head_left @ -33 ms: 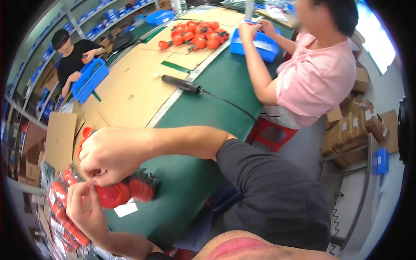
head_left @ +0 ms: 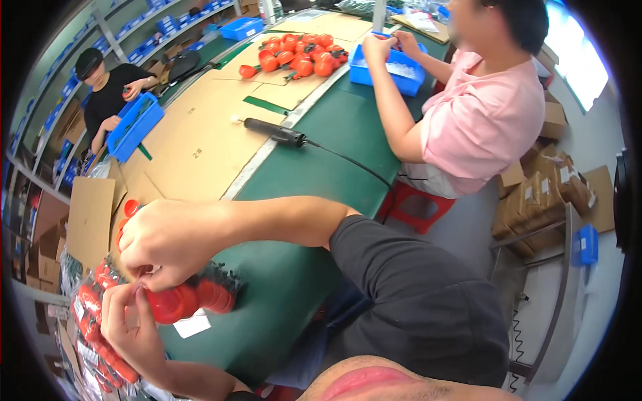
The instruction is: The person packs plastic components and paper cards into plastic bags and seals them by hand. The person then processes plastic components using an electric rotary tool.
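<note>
My right hand (head_left: 167,240) reaches across from the right, its fingers curled into a pinch. Just below it, my left hand (head_left: 130,321) is raised with thumb and forefinger pressed together. The fingertips of both hands meet; whatever they pinch is too small or hidden to make out. Right beside the fingertips lie red rounded plastic parts (head_left: 175,304) with a dark green, stringy-looking end. More red parts (head_left: 132,207) show partly behind my right hand. Clear bags of red parts (head_left: 90,301) lie to the left of my left hand.
A black corded electric screwdriver (head_left: 274,131) rests on the green table (head_left: 341,160). Farther off sits a heap of red parts (head_left: 301,55) on cardboard. Two co-workers handle things over blue bins (head_left: 137,127). A white paper (head_left: 192,325) lies near my left wrist.
The whole view has shifted very slightly. Both of my hands keep the same pinched pose.
</note>
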Motion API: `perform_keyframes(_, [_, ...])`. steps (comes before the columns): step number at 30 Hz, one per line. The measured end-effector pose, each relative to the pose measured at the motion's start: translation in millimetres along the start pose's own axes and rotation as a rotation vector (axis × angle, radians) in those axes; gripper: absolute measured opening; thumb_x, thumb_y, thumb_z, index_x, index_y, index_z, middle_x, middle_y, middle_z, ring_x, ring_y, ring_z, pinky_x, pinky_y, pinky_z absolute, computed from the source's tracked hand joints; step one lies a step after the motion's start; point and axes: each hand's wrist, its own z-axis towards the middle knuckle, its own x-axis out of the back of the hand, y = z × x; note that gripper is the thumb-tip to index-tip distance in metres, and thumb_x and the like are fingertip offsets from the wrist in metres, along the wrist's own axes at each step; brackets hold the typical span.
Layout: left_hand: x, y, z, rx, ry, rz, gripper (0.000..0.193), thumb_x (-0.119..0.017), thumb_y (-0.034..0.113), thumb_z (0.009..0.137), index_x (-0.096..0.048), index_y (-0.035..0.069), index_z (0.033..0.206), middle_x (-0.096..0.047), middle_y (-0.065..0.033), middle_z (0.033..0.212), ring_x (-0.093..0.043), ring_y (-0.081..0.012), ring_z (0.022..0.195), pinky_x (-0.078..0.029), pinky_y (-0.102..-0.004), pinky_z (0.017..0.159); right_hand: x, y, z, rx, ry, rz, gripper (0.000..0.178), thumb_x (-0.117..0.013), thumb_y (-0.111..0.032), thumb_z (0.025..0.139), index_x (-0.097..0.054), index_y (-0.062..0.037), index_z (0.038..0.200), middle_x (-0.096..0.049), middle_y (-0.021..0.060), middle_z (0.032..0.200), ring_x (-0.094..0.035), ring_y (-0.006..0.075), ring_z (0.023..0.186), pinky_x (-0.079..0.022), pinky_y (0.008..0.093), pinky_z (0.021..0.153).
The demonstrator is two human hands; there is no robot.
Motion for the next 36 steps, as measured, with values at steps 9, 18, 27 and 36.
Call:
perform_keyframes(9, [-2, -7, -2, 0.041, -0.013, 0.006, 0.004, -0.067, -0.004, 0.095, -0.066, -0.006, 0.098, -0.065, -0.0132, 0.092, -0.061, -0.0238, 0.081, -0.050, -0.0334, 0.075, 2, -1, -3, -0.037, 0.009, -0.012, 0.012, -0.077, -0.021, 0.075, -0.072, -0.0097, 0.075, -0.070, 0.0072, 0.073, -0.072, 0.0310, 0.078, -0.057, 0.0450, 0.068])
perform_keyframes(18, [-4, -5, -1, 0.021, -0.006, -0.018, 0.007, -0.069, -0.001, 0.096, -0.066, -0.006, 0.098, -0.065, -0.0131, 0.092, -0.060, -0.0237, 0.081, -0.048, -0.0330, 0.072, 2, 1, -2, 0.080, 0.008, -0.051, 0.012, -0.076, -0.019, 0.072, -0.070, -0.0098, 0.067, -0.071, 0.0050, 0.072, -0.070, 0.0294, 0.074, -0.056, 0.0430, 0.068])
perform_keyframes(27, [-5, -3, -1, -0.095, -0.037, 0.014, 0.006, -0.069, -0.004, 0.093, -0.066, -0.006, 0.097, -0.065, -0.0138, 0.092, -0.061, -0.0267, 0.082, -0.049, -0.0365, 0.075, 4, -4, -5, 0.036, -0.003, 0.026, 0.015, -0.075, -0.018, 0.074, -0.067, -0.0090, 0.065, -0.068, 0.0047, 0.068, -0.069, 0.0294, 0.071, -0.055, 0.0441, 0.065])
perform_keyframes(36, [-7, 1, 6, -0.063, -0.020, 0.007, 0.006, -0.069, -0.004, 0.094, -0.066, -0.007, 0.097, -0.065, -0.0143, 0.091, -0.061, -0.0270, 0.083, -0.049, -0.0368, 0.077, 4, 4, -1, 0.072, 0.007, -0.009, 0.017, -0.076, -0.019, 0.075, -0.066, -0.0089, 0.066, -0.067, 0.0056, 0.069, -0.069, 0.0307, 0.072, -0.055, 0.0446, 0.065])
